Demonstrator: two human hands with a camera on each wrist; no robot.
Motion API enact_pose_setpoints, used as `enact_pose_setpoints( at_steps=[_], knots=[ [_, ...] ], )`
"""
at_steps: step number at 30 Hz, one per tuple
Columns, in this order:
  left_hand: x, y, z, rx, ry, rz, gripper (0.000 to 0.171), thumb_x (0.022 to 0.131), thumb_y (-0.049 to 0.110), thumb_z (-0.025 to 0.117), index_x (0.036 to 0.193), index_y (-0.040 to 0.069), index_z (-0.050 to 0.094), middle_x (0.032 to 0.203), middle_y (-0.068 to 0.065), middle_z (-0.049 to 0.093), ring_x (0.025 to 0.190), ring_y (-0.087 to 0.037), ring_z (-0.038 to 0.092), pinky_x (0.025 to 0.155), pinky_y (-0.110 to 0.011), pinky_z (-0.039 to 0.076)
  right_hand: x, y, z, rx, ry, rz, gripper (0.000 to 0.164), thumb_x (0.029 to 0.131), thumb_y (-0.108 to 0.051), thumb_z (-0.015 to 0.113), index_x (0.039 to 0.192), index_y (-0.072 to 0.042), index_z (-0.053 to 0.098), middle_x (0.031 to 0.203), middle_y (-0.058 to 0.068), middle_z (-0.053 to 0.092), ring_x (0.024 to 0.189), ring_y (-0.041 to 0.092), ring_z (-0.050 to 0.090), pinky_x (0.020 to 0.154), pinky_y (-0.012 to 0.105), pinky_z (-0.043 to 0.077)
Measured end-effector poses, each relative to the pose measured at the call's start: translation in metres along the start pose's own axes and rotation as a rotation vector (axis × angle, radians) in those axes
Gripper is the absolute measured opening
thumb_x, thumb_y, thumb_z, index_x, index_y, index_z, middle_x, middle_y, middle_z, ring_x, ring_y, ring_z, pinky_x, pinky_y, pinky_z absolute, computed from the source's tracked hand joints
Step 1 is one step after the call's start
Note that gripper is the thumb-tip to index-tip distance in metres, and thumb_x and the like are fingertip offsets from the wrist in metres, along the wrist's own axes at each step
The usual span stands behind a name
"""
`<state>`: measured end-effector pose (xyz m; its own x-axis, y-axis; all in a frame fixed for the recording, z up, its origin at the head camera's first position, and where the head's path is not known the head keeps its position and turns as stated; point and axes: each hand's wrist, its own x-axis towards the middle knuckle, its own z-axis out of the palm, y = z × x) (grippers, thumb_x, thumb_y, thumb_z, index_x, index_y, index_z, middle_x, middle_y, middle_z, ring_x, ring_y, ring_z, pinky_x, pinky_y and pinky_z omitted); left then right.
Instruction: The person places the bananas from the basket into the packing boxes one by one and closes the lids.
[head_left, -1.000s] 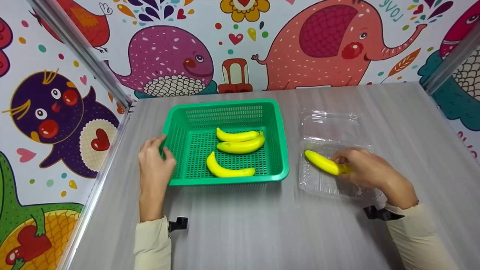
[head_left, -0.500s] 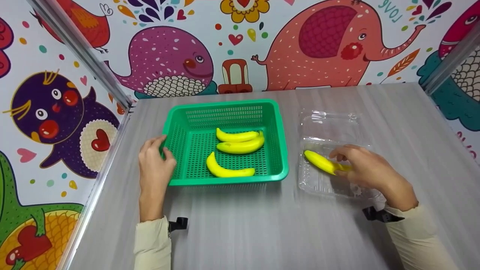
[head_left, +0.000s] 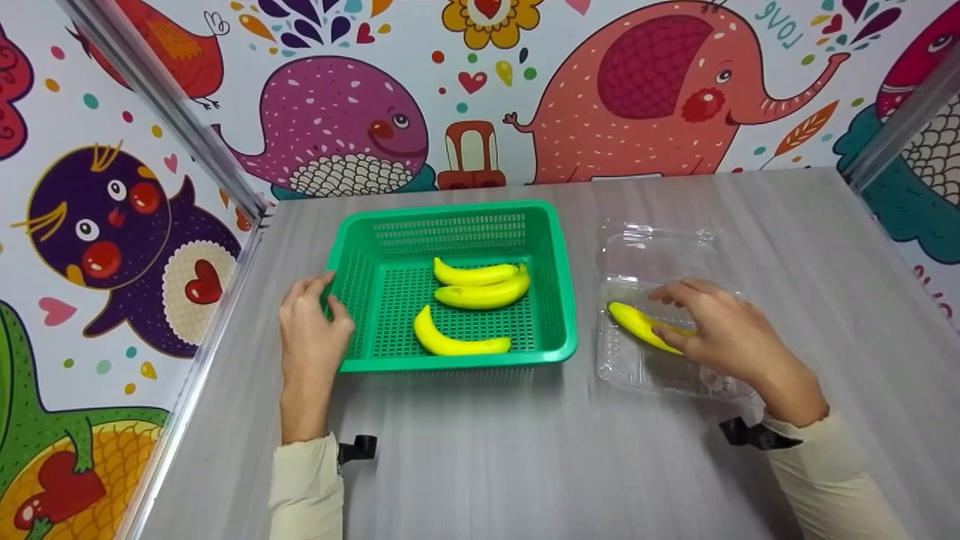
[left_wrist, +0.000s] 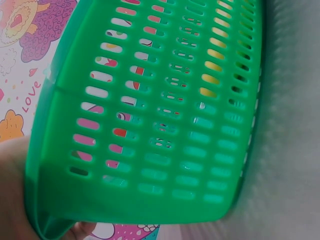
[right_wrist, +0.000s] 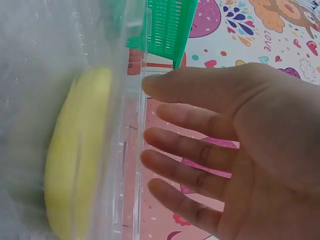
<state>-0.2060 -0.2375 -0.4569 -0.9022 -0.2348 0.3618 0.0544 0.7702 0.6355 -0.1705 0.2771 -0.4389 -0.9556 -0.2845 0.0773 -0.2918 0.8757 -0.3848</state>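
Banana [head_left: 640,325] diagonal in box [head_left: 624,369], tip far left

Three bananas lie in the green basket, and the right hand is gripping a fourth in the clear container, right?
Not quite: the right hand isn't gripping the banana in the clear container; the right wrist view shows its fingers open and apart from it.

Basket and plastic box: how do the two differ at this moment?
The basket is green with slotted walls; the plastic box is clear. The basket holds three bananas, the plastic box one banana. The left hand grips the basket's rim, while the right hand hovers over the plastic box. Both stand open on the grey table.
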Motion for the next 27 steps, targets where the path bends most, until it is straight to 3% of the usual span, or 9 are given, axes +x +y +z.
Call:
enact_pose_setpoints(
  at_steps=[12,19,27],
  knots=[
    [0.001,-0.001,0.0,-0.007,0.0,-0.001,0.04,0.102,-0.003,0.057,0.141,-0.006,0.068,0.136,-0.031,0.067,0.131,-0.049,0.062,0.107,-0.062,0.055,0.003,-0.019,0.01,-0.004,0.139,-0.055,0.043,0.092,-0.022,0.087,0.132,-0.014,0.074,0.129,0.008,0.077,0.115,0.033,0.073,0.087,0.06,0.064],
    [0.001,0.001,-0.002,-0.017,0.0,0.003,0.04,0.102,-0.004,0.056,0.141,-0.007,0.068,0.139,-0.031,0.066,0.134,-0.049,0.061,0.109,-0.062,0.054,0.006,-0.033,0.019,-0.007,0.216,-0.153,0.043,0.089,-0.022,0.09,0.129,-0.015,0.076,0.124,0.005,0.078,0.11,0.029,0.075,0.084,0.052,0.065],
    [0.0,0.0,0.001,-0.018,0.013,0.007,0.039,0.102,-0.003,0.058,0.14,-0.007,0.069,0.139,-0.03,0.067,0.134,-0.048,0.061,0.11,-0.061,0.054,0.008,-0.05,0.024,0.018,0.222,-0.182,0.04,0.091,-0.023,0.089,0.128,-0.018,0.076,0.122,0.001,0.077,0.108,0.024,0.073,0.093,0.049,0.064]
  ],
)
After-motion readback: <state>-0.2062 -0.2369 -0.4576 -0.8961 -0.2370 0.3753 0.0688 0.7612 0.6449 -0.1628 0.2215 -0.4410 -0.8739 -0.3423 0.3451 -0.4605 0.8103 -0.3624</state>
